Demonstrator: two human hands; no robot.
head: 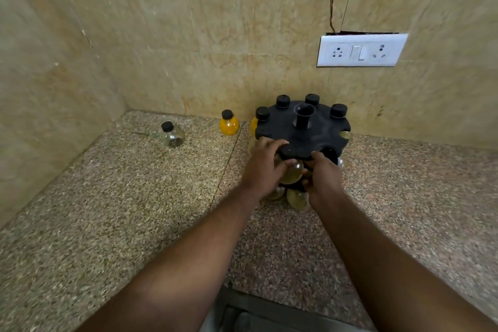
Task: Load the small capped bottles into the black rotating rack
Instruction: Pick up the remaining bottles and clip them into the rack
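Observation:
The black rotating rack [318,132] stands on the speckled counter against the back wall, with several black-capped bottles hanging from its top disc. Both hands are at its near side. My left hand [265,167] rests its fingers on the disc's edge and curls around a round, pale yellowish bottle [292,173]. My right hand [323,175] grips the same bottle from the right, below the disc. More round bottles [296,198] sit in the lower tier. A yellow-filled bottle [229,123] and a clear bottle [172,134] stand loose on the counter to the left.
Tiled walls close off the back and the left, forming a corner. A white socket plate [361,50] is on the back wall above the rack. The counter's front edge [269,302] lies between my forearms.

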